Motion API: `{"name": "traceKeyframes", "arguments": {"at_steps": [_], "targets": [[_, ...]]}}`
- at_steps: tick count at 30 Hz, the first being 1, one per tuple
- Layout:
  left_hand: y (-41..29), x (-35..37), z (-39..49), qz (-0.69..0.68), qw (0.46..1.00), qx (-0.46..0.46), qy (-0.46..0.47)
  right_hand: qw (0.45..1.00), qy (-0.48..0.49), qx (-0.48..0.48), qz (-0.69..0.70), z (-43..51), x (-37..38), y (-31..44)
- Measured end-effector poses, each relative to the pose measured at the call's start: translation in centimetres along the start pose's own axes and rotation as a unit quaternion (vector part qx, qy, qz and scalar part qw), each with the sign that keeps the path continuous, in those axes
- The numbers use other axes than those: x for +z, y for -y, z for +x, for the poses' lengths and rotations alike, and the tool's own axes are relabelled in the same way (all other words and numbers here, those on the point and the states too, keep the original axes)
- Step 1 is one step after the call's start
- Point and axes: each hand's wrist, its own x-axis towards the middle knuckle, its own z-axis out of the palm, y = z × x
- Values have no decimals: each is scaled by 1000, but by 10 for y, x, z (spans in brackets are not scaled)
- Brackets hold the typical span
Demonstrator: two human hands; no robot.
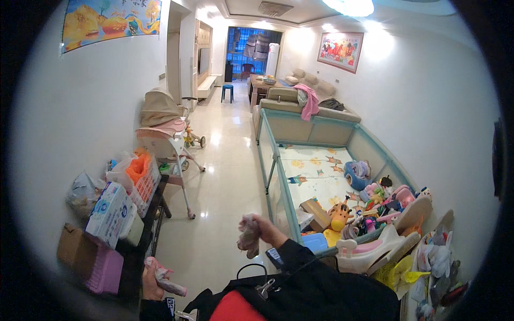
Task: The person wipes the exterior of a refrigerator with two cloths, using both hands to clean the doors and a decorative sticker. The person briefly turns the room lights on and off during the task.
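My left hand (151, 281), low at the left beside the dark table, is closed around a bundle in thin plastic (170, 283) with pinkish-red edges. Near the lower middle, above the tiled floor, my right hand (259, 228) grips another plastic-wrapped bundle (249, 236), greyish-brown, which hangs down from the fingers. The two hands are well apart. What is inside either bundle cannot be told.
The dark side table (154, 216) at left bears a white basket (146, 188) and a tissue pack (108, 212). Beyond stands a high chair (160, 140). A fenced playpen (287, 200) with toys is at right, near a white-and-pink rocking toy (373, 248).
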Motion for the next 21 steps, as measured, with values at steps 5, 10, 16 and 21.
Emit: {"name": "traceKeyframes", "arguments": {"at_steps": [5, 10, 16, 21], "targets": [[-20, 25, 140, 285, 945, 152, 57, 901, 182, -356, -170, 4, -11, 178], [-59, 100, 280, 35, 995, -25, 86, 755, 320, -510, -259, 10, 80, 270], [-76, 232, 406, 162, 976, -61, 134, 680, 424, -528, -281, 124, 159, 277], [-50, 319, 495, 177, 965, -103, 164, 673, 425, -545, -265, 214, 119, 308]]}}
